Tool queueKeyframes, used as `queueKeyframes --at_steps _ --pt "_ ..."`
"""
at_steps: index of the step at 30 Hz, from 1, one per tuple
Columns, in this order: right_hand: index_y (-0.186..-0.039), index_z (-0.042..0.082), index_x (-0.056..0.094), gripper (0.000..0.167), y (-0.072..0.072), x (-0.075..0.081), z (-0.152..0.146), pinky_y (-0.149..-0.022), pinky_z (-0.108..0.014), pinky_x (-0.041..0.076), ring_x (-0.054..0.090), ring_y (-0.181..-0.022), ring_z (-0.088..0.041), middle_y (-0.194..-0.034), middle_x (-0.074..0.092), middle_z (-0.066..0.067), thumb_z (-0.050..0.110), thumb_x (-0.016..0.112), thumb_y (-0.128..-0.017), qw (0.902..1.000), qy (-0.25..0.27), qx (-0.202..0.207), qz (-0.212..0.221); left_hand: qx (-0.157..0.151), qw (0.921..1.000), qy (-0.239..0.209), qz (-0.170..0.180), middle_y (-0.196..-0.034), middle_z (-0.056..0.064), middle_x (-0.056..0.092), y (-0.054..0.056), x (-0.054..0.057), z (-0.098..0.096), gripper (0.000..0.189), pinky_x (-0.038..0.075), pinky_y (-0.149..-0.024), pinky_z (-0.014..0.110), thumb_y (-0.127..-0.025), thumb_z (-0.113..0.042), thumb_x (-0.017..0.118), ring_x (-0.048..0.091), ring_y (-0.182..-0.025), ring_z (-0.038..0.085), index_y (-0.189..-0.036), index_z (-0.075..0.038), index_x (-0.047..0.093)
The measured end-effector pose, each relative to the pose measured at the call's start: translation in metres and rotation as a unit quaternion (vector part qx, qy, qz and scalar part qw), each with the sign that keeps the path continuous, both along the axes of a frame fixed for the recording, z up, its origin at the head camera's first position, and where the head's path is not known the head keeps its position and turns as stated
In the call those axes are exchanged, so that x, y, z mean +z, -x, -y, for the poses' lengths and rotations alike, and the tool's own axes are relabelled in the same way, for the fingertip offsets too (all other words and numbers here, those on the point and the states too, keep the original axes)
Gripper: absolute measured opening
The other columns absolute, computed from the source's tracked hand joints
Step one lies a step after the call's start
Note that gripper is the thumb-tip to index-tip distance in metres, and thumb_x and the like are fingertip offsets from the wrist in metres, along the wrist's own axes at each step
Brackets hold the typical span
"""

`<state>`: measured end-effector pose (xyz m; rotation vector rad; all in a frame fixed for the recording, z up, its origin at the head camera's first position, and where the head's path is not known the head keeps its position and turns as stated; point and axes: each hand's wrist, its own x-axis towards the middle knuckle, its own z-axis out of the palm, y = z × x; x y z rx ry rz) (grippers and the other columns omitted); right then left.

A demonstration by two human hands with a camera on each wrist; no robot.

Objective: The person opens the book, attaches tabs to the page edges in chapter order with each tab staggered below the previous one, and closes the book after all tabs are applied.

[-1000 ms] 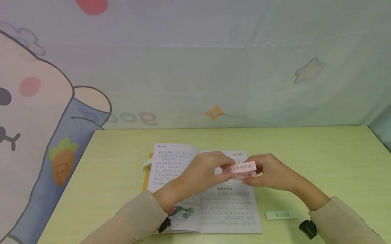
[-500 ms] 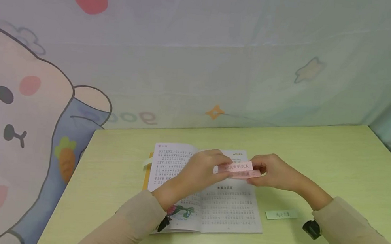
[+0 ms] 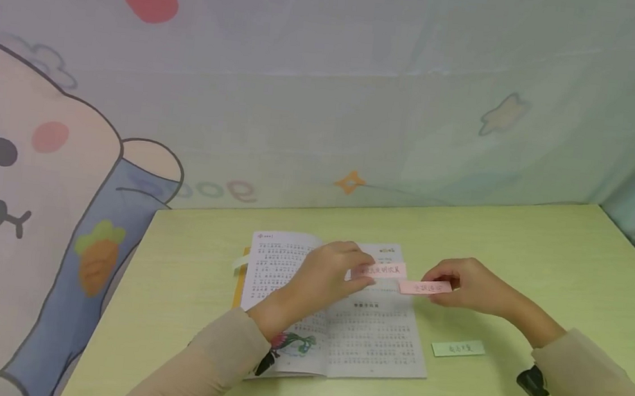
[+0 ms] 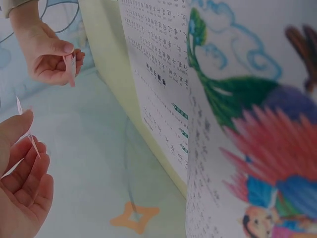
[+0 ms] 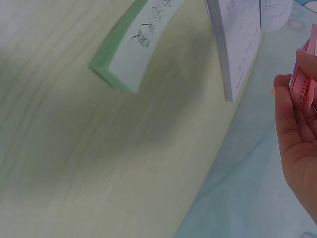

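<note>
My left hand [image 3: 328,278] pinches a single pink sticky note [image 3: 386,270] with handwriting on it, above the right page of an open book [image 3: 378,343]. In the left wrist view this note [image 4: 34,143] appears edge-on, thin, between thumb and fingers. To its right, my right hand [image 3: 476,291] grips a pad of pink sticky notes [image 3: 414,288], also written on. Its stacked layers show in the right wrist view, where the pink pad [image 5: 302,91] sits between thumb and fingers. The note and the pad are apart. Fingers cover the outer end of each.
A green sticky-note pad [image 3: 458,349] with writing lies on the table [image 3: 543,260] right of the book. A pale tab [image 3: 240,262] and a yellow edge [image 3: 238,290] stick out at the book's left. A printed cloth [image 3: 305,93] hangs behind the table.
The pink note has come away from the pink pad. My right hand has moved right with the pad, while my left hand stays nearly in place holding the note.
</note>
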<state>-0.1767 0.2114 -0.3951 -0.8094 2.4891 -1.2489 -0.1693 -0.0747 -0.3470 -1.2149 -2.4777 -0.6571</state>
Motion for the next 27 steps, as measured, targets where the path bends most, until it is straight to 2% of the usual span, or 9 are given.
queueKeyframes --at_steps 6,12,20,27 --pt "-0.099 0.005 0.068 0.020 -0.003 -0.010 -0.012 -0.057 -0.021 0.045 0.050 -0.068 -0.008 -0.086 0.062 0.001 0.010 0.073 -0.080 0.9991 -0.034 -0.023 -0.008 0.001 0.9999 0.010 0.003 -0.089 -0.002 0.067 0.001 0.000 0.000 0.023 0.049 -0.072 0.020 -0.081 -0.022 0.074 0.059 -0.078 0.009 -0.100 -0.009 0.071" --pt "-0.098 0.005 0.068 0.020 -0.005 -0.021 -0.021 -0.058 -0.021 0.044 0.049 -0.069 -0.007 -0.087 0.063 0.003 0.011 0.073 -0.080 0.9973 -0.062 -0.034 -0.019 -0.001 0.9998 0.018 0.009 -0.087 -0.002 0.066 0.001 -0.001 -0.001 0.024 0.048 -0.069 0.019 -0.081 -0.022 0.074 0.056 -0.074 0.008 -0.100 -0.009 0.071" --pt "-0.094 0.007 0.069 0.018 -0.007 -0.036 -0.028 -0.059 -0.020 0.042 0.048 -0.070 -0.006 -0.087 0.063 0.004 0.010 0.074 -0.077 0.9956 -0.083 -0.029 -0.031 0.002 0.9996 0.025 0.013 -0.088 -0.003 0.066 0.002 -0.005 -0.001 0.024 0.048 -0.069 0.019 -0.082 -0.024 0.073 0.056 -0.074 0.007 -0.102 -0.009 0.070" --pt "-0.092 0.009 0.069 0.017 -0.007 -0.046 -0.030 -0.059 -0.020 0.043 0.048 -0.069 -0.005 -0.087 0.064 0.004 0.010 0.076 -0.076 0.9941 -0.089 -0.017 -0.059 0.003 0.9995 0.030 0.013 -0.089 -0.003 0.066 0.002 -0.007 -0.001 0.025 0.047 -0.070 0.018 -0.082 -0.025 0.072 0.056 -0.075 0.007 -0.102 -0.009 0.070"
